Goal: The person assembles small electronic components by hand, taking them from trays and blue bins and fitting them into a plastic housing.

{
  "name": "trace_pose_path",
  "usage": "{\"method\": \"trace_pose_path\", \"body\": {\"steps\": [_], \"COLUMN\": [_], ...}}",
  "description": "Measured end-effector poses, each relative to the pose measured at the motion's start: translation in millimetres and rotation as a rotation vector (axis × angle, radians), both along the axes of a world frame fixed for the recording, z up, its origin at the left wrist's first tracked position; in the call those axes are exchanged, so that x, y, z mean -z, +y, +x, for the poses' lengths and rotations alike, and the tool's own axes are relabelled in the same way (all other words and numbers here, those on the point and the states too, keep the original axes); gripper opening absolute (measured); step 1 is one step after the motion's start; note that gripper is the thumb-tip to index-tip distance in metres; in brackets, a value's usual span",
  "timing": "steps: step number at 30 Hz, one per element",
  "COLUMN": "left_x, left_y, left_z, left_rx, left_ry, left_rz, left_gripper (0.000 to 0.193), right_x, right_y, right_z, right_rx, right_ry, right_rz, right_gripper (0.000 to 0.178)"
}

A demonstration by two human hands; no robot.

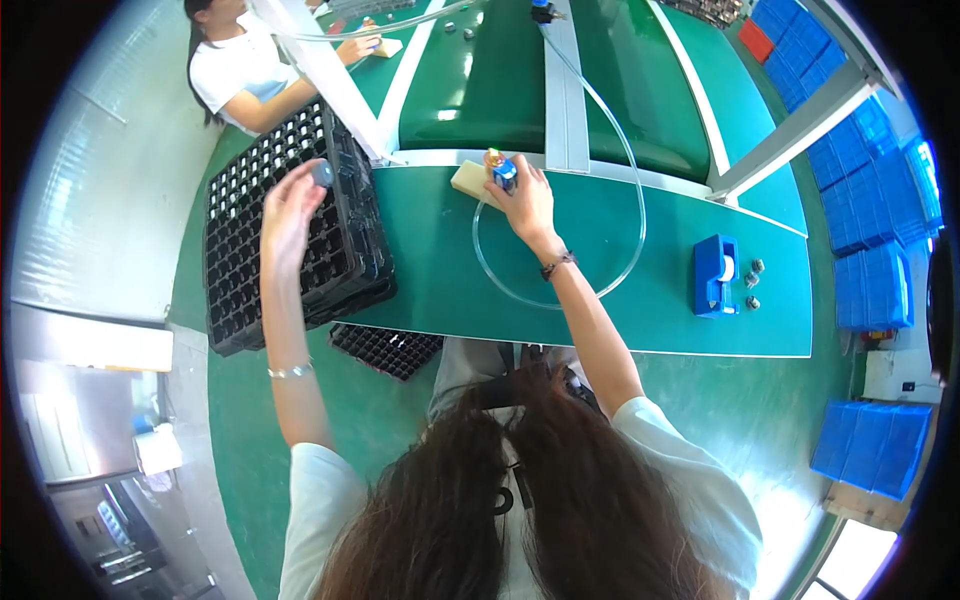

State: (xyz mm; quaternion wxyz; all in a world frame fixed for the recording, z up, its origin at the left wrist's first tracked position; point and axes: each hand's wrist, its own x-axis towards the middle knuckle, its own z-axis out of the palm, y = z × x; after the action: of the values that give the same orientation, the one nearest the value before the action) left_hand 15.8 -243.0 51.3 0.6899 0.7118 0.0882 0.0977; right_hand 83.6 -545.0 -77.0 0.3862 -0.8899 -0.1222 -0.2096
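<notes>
My left hand (290, 210) is raised over a stack of black compartment trays (345, 235). Its fingers pinch a small grey cylindrical part (322, 173) near the stack's right edge. Pale small pieces fill many pockets toward the far side; the nearer pockets look dark. Over the green table (430, 270), my right hand (527, 205) is wrapped round a blue air gun (505, 176) with a brass-coloured tip. A clear hose (643, 215) loops round beside that forearm. Just left of the right hand lies a cream block (468, 181), partly covered by the fingers.
A blue tape dispenser (712, 278) stands at the table's right, with several small metal parts (754, 283) beside it. Beyond a white frame post (790, 135) runs a green conveyor belt (470, 95). Another person (240, 65) works at far left. Another black tray (388, 350) sits below the table edge.
</notes>
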Motion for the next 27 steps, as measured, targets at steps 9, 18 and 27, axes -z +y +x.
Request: {"method": "trace_pose_path", "body": {"steps": [9, 18, 27], "left_x": [37, 71, 75], "left_y": [-121, -144, -121], "left_z": [-92, -108, -109], "left_rx": [0.221, 0.314, 0.19], "left_ry": [0.188, 0.273, 0.276], "left_rz": [-0.999, -1.096, -1.075], "left_gripper": [0.017, 0.028, 0.029], "right_x": [4, 16, 43], "right_y": [25, 64, 108], "right_z": [35, 247, 309], "right_rx": [-0.127, -0.02, -0.005], "right_ry": [0.189, 0.03, -0.043], "right_rz": [0.434, 0.068, -0.099], "right_gripper": [0.036, 0.047, 0.06]}}
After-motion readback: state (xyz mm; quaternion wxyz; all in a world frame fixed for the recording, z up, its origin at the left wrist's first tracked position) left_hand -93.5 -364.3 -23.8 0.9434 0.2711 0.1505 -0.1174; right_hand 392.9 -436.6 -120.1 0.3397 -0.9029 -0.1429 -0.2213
